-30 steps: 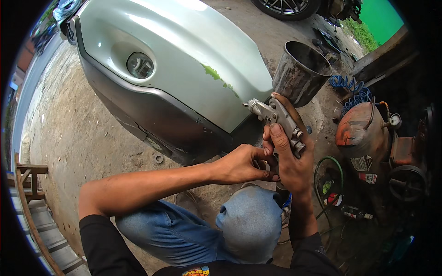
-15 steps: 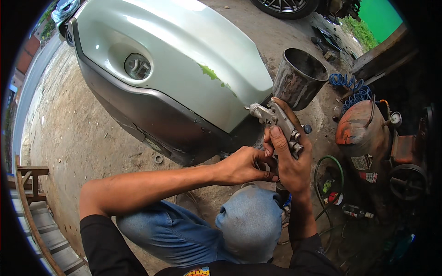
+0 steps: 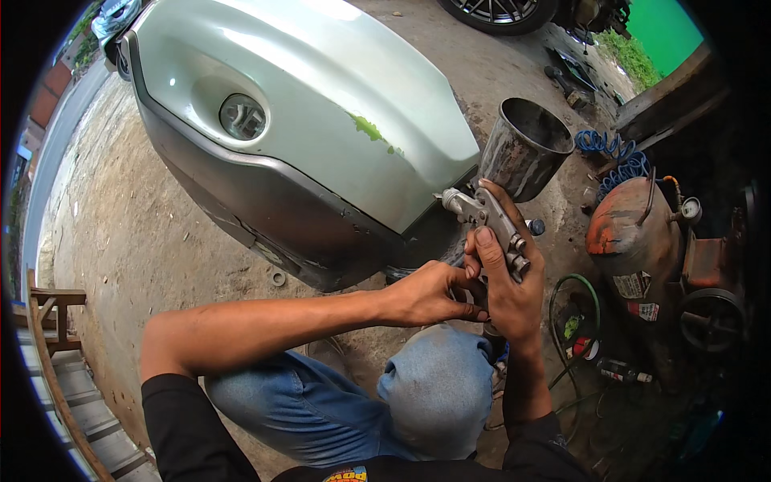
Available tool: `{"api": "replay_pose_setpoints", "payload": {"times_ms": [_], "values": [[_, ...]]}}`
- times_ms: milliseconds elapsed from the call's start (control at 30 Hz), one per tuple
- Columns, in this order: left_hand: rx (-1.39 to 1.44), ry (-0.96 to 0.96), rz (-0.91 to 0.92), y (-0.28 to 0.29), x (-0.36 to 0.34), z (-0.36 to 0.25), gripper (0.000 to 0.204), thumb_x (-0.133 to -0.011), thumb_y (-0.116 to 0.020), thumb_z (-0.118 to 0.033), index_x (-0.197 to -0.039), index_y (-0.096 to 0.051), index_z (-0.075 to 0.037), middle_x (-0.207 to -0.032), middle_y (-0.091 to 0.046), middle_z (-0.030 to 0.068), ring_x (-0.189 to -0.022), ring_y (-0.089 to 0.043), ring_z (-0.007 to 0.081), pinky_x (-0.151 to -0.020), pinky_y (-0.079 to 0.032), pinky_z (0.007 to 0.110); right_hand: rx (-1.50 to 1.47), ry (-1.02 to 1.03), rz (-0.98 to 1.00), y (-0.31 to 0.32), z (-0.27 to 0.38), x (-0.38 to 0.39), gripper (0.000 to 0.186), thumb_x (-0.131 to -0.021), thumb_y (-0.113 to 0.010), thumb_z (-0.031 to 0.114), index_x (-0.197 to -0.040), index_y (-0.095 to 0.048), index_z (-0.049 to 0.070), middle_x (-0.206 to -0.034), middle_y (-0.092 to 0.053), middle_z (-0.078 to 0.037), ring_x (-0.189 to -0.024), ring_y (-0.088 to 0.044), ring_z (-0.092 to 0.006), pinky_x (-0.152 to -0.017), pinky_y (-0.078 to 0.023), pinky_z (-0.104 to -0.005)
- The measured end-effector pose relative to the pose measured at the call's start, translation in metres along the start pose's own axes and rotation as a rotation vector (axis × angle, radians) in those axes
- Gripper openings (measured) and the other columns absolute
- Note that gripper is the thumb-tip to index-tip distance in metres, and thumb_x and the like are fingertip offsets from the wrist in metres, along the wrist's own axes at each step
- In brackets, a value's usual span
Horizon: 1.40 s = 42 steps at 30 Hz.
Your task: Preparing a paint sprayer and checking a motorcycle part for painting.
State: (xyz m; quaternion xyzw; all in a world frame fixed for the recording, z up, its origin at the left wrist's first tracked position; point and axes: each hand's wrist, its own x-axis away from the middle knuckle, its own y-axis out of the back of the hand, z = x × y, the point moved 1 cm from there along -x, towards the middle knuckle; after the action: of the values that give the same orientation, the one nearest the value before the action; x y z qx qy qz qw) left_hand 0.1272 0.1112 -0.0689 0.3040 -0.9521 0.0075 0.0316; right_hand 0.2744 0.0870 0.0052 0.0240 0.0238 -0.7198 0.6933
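A metal spray gun (image 3: 499, 218) with a dark, paint-stained cup (image 3: 518, 157) sits in my right hand (image 3: 518, 293), whose fingers wrap round its grip. Its nozzle points left, near the edge of the bumper. My left hand (image 3: 438, 296) is closed at the lower end of the gun's handle. What its fingers grip there is hidden by the hands. In front of me stands a pale green car bumper (image 3: 313, 88) with a dark grey lower part, a round fog lamp (image 3: 242, 116) and a bright green chipped patch (image 3: 365, 126).
At the right stands a rusty air compressor (image 3: 630, 221) with a pressure gauge and wheel. Beside it lie a coiled blue hose (image 3: 618, 149), a green hose (image 3: 596, 309) and a bottle (image 3: 622, 371). A wheel (image 3: 502, 12) is at the back; a wooden bench (image 3: 56, 301) stands left.
The spray gun and its cup have dipped slightly toward me in my right hand. My left hand stays by the handle's lower end, shifted a little.
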Motion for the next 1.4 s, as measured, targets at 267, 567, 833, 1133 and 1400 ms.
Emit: {"api": "replay_pose_setpoints", "payload": {"times_ms": [267,567,833,1133,1400], "values": [[0.02,-0.076,-0.045,0.005,0.002,-0.003,0.038,-0.097,-0.085,-0.031,-0.115,-0.075,0.001,-0.08,-0.074,0.0118,-0.072,-0.07,0.0181,-0.069,-0.054,0.039,0.0,-0.006,0.032,-0.005,0.01,-0.006,0.051,-0.112,-0.068,0.022,-0.159,-0.057,0.009,-0.086,-0.061,0.002,-0.074,-0.053,-0.0034,-0.065,-0.045,-0.021],[-0.003,-0.178,-0.06,0.014,0.005,-0.014,0.031,-0.096,-0.087,-0.025,-0.106,-0.075,0.002,-0.082,-0.073,0.0109,-0.073,-0.068,0.0177,-0.07,-0.053,0.04,0.004,0.036,0.057,-0.013,0.023,-0.01,0.051,-0.111,-0.068,0.024,-0.16,-0.058,0.012,-0.087,-0.062,0.003,-0.074,-0.053,-0.0029,-0.065,-0.045,-0.0208],[0.002,-0.24,-0.077,0.015,0.006,-0.024,0.03,-0.094,-0.088,-0.023,-0.101,-0.074,0.003,-0.085,-0.068,0.01,-0.074,-0.067,0.0203,-0.072,-0.053,0.04,-0.001,0.055,0.078,-0.015,0.035,-0.01,0.05,-0.112,-0.067,0.021,-0.16,-0.057,0.012,-0.089,-0.063,0.002,-0.075,-0.053,-0.003,-0.065,-0.046,-0.0209],[-0.052,-0.185,-0.022,0.015,0.003,-0.028,0.037,-0.096,-0.086,-0.027,-0.107,-0.071,0.005,-0.095,-0.071,0.016,-0.086,-0.075,0.026,-0.077,-0.056,0.043,0.004,0.036,0.067,-0.01,0.031,-0.01,0.049,-0.112,-0.067,0.02,-0.159,-0.057,0.009,-0.089,-0.063,0.001,-0.076,-0.053,-0.0036,-0.066,-0.045,-0.021],[-0.816,0.084,0.289,0.038,0.033,-0.061,0.054,-0.109,-0.063,-0.046,-0.132,-0.067,0.003,-0.113,-0.072,0.0212,-0.101,-0.071,0.0414,-0.091,-0.058,0.049,-0.057,-0.021,0.054,-0.001,0.018,-0.005,0.049,-0.112,-0.066,0.018,-0.159,-0.057,0.007,-0.089,-0.063,0.0,-0.075,-0.053,-0.0046,-0.067,-0.046,-0.0219]]}}
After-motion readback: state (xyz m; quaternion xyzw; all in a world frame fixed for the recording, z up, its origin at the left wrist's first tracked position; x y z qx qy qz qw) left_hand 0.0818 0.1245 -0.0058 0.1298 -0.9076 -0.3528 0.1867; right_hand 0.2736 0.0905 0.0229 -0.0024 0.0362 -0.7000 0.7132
